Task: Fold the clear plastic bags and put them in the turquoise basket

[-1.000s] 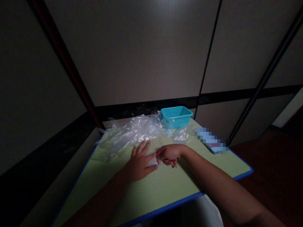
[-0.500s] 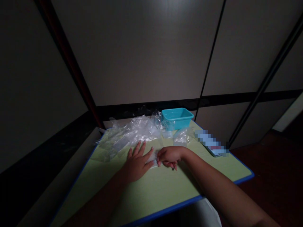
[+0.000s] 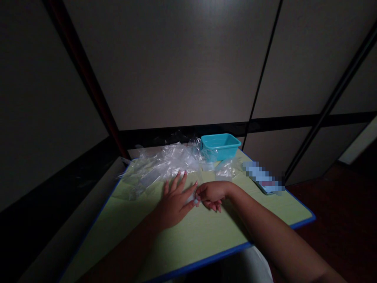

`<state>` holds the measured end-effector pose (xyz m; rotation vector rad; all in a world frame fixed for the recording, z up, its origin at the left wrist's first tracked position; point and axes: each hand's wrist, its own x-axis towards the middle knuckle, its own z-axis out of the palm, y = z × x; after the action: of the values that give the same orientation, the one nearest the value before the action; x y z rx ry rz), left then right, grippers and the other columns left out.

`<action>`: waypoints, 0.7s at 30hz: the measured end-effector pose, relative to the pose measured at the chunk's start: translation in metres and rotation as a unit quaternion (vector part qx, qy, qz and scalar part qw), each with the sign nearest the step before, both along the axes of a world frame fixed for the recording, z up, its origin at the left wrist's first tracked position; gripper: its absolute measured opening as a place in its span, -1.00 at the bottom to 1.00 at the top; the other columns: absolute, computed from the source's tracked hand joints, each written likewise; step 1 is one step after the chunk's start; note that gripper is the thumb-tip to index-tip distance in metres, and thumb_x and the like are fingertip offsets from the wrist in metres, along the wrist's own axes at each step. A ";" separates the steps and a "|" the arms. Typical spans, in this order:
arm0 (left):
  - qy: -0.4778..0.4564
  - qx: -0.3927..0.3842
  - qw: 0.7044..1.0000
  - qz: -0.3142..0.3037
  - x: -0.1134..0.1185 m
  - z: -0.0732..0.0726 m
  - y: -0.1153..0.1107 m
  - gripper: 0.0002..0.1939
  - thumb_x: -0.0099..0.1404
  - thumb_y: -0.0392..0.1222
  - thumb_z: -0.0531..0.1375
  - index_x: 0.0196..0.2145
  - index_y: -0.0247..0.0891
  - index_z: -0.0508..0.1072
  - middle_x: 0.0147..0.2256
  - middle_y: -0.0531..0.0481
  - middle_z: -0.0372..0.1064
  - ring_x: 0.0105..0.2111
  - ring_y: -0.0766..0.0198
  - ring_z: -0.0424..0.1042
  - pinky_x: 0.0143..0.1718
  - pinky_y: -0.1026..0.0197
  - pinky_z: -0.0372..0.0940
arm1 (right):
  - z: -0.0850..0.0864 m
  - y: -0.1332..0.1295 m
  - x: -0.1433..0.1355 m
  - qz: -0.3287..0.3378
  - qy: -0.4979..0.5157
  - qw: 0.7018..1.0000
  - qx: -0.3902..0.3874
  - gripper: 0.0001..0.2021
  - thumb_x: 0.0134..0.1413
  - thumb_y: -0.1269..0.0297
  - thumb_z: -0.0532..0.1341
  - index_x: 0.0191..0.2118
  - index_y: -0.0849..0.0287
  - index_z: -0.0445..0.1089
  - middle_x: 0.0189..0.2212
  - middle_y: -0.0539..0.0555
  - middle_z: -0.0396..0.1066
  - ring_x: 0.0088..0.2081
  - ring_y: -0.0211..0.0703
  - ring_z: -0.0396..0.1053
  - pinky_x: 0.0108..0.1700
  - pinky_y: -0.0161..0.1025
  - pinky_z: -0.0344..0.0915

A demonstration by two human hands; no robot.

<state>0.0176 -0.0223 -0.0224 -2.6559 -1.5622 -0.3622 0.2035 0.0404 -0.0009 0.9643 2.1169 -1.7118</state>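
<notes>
A small clear plastic bag [image 3: 191,199] lies flat on the table between my two hands, partly covered by them. My left hand [image 3: 174,204] rests palm down on its left side, fingers spread and open. At the bag's right edge, my right hand [image 3: 212,193] is closed in a pinch, thumb and forefinger on the plastic, the other fingers curled beneath. Beyond my left hand spreads a loose heap of clear plastic bags [image 3: 176,159]. Another clear bag [image 3: 227,169] lies past my right hand.
The light green table [image 3: 188,247] has a blue edge. A turquoise plastic basket [image 3: 221,149] stands at its far side, near the panelled wall [image 3: 182,70]. Toward the right edge lies a flat, blurred-out blue object [image 3: 263,179], perhaps a phone.
My left hand has slid a little to the right, closer to my right hand, covering more of the small bag. My right hand has barely moved.
</notes>
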 end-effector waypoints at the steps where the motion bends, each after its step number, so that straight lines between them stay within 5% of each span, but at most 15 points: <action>1: -0.004 -0.005 1.000 -0.011 0.001 0.000 -0.001 -0.48 0.29 0.11 -0.09 0.19 0.07 0.01 0.28 -0.07 -0.41 0.24 -0.09 -0.41 0.10 -0.30 -0.27 | 0.000 0.000 0.000 0.002 0.000 1.000 -0.003 -0.81 0.07 0.51 -0.11 -0.26 0.21 0.17 -0.82 -0.15 0.20 -0.83 -0.31 0.14 -0.74 -0.32 0.27; 8: -0.002 -0.032 0.999 -0.002 0.002 -0.002 -0.005 -0.57 0.30 0.14 -0.14 0.03 0.12 0.28 0.28 0.03 -0.34 0.24 -0.05 -0.42 0.09 -0.30 -0.28 | -0.002 0.001 0.000 0.003 -0.001 1.000 -0.021 -0.84 0.09 0.50 -0.10 -0.25 0.18 0.13 -0.83 -0.14 0.22 -0.85 -0.30 0.12 -0.74 -0.29 0.28; 21: 0.051 -0.019 0.991 0.122 -0.005 -0.008 0.000 -0.44 0.26 0.14 -0.05 0.19 0.06 0.01 0.26 -0.14 -0.26 0.24 -0.05 -0.41 0.07 -0.32 -0.26 | 0.003 -0.001 0.001 -0.003 -0.013 1.000 -0.011 -0.81 0.10 0.49 -0.13 -0.23 0.22 0.16 -0.82 -0.13 0.21 -0.84 -0.31 0.12 -0.72 -0.31 0.28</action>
<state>0.0128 -0.0219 -0.0302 -2.4252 -1.8499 -0.1852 0.2043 0.0391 0.0020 0.9824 2.0771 -1.7113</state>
